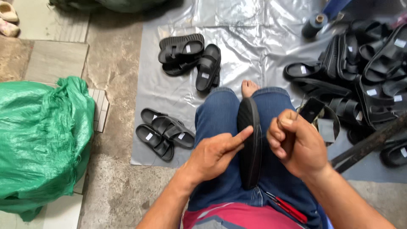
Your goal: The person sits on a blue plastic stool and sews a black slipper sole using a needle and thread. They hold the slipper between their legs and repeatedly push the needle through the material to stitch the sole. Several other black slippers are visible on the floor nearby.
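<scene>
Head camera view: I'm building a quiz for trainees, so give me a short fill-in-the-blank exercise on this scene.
1. The left hand touches the black sandal that stands on edge between the person's ____.
2. The large bag at the left is ____ in colour.
3. The pile of black sandals lies to the person's ____.
4. The sandals rest on a ____ plastic sheet.

Missing words: knees; green; right; silver-grey

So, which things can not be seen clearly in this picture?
Head view:
- Upper side of the black sandal between the knees: turned away, only sole and edge show.
- What the right hand pinches: hidden by its curled fingers.
- Sandal pile: cut by the right edge.
- Red tool in the lap: too small to identify.
</scene>
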